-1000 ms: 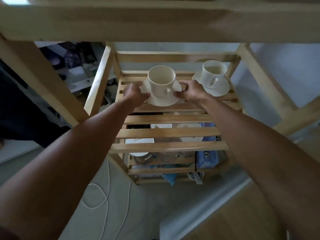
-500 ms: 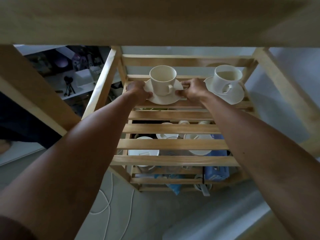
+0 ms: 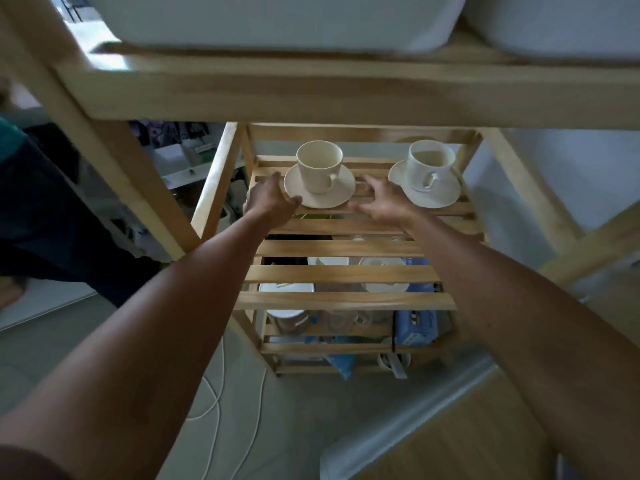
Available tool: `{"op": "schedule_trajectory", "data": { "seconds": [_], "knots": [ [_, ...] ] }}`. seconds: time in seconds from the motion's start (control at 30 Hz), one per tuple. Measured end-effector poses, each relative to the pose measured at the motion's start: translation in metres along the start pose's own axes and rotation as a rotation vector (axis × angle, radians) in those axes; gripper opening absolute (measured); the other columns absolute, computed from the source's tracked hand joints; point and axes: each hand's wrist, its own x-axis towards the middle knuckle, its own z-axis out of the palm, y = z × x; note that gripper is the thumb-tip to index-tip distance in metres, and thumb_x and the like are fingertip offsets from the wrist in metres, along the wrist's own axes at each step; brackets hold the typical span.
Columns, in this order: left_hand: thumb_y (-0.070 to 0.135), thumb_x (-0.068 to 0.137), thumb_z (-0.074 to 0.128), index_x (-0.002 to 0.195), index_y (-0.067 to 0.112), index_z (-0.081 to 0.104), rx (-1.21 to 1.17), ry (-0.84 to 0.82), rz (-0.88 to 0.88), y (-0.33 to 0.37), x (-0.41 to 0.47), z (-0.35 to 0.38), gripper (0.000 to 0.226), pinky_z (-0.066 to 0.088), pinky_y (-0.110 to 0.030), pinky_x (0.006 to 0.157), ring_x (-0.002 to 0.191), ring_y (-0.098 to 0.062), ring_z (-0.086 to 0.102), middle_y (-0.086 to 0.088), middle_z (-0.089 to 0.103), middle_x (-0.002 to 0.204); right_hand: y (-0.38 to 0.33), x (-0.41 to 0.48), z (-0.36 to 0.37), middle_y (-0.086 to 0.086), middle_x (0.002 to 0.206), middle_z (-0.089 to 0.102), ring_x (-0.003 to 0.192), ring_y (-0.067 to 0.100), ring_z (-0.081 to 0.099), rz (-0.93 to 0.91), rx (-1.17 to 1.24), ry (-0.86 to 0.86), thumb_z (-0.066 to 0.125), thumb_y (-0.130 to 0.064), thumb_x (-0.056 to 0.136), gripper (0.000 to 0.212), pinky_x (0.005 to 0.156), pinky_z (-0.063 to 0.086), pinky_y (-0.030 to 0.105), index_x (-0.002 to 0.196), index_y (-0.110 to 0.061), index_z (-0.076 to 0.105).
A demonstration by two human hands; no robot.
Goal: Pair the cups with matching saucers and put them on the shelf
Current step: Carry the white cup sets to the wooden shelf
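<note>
A cream cup (image 3: 319, 166) stands upright on its cream saucer (image 3: 341, 192), resting on the slatted wooden shelf (image 3: 341, 249) toward the back left. To its right a white cup (image 3: 429, 164) sits on a white saucer (image 3: 445, 194). My left hand (image 3: 270, 199) lies just left of the cream saucer, fingers spread, thumb near its rim. My right hand (image 3: 384, 199) hovers at the saucer's right edge with fingers apart, holding nothing. More white saucers (image 3: 384, 287) show through the slats on the level below.
A wooden top shelf (image 3: 346, 95) with white tubs (image 3: 277, 19) hangs overhead. Angled shelf legs (image 3: 114, 157) stand left and right. A blue box (image 3: 415, 327) and glassware sit on lower levels. White cables (image 3: 214, 396) lie on the grey floor.
Both hands carried the cream cup and saucer back onto the shelf, set them down and let go; the fingers have opened and drawn slightly away from the saucer.
</note>
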Motion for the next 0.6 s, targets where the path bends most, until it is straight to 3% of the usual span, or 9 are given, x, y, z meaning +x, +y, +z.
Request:
{"op": "schedule_trajectory", "data": {
  "seconds": [0.1, 0.2, 0.3, 0.6],
  "knots": [
    [0.044, 0.083, 0.067, 0.15, 0.033, 0.021, 0.056, -0.095, 0.084, 0.002, -0.034, -0.011, 0.082, 0.036, -0.049, 0.106, 0.135, -0.035, 0.036, -0.015, 0.044, 0.144, -0.004, -0.033, -0.007, 0.01, 0.162, 0.016, 0.147, 0.028, 0.021, -0.015, -0.078, -0.048, 0.067, -0.053, 0.084, 0.094, 0.115, 0.025, 0.044, 0.155, -0.03, 0.01],
    [0.045, 0.085, 0.065, 0.154, 0.033, 0.005, 0.103, -0.166, 0.187, 0.009, -0.071, -0.024, 0.092, 0.024, -0.052, 0.113, 0.142, -0.039, 0.022, -0.016, 0.028, 0.155, -0.007, -0.07, -0.015, 0.004, 0.165, 0.006, 0.15, 0.025, 0.006, -0.024, -0.114, -0.064, 0.067, -0.058, 0.08, 0.101, 0.119, 0.018, 0.048, 0.155, -0.032, 0.005],
    [0.05, 0.085, 0.063, 0.154, 0.031, 0.004, 0.179, -0.169, 0.265, 0.02, -0.114, -0.039, 0.093, 0.015, -0.053, 0.116, 0.148, -0.036, 0.009, -0.009, 0.016, 0.162, -0.011, -0.114, -0.029, 0.001, 0.165, -0.001, 0.151, 0.025, -0.002, -0.014, -0.15, -0.108, 0.067, -0.062, 0.079, 0.106, 0.12, 0.013, 0.052, 0.155, -0.031, 0.0],
    [0.05, 0.087, 0.061, 0.154, 0.027, 0.009, 0.174, -0.206, 0.415, 0.075, -0.225, -0.056, 0.089, 0.023, -0.057, 0.115, 0.148, -0.035, 0.012, -0.005, 0.015, 0.163, -0.006, -0.267, -0.098, 0.008, 0.165, 0.001, 0.151, 0.026, 0.002, -0.014, -0.206, -0.058, 0.061, -0.063, 0.084, 0.104, 0.121, 0.008, 0.044, 0.156, -0.02, -0.001]
  ]
}}
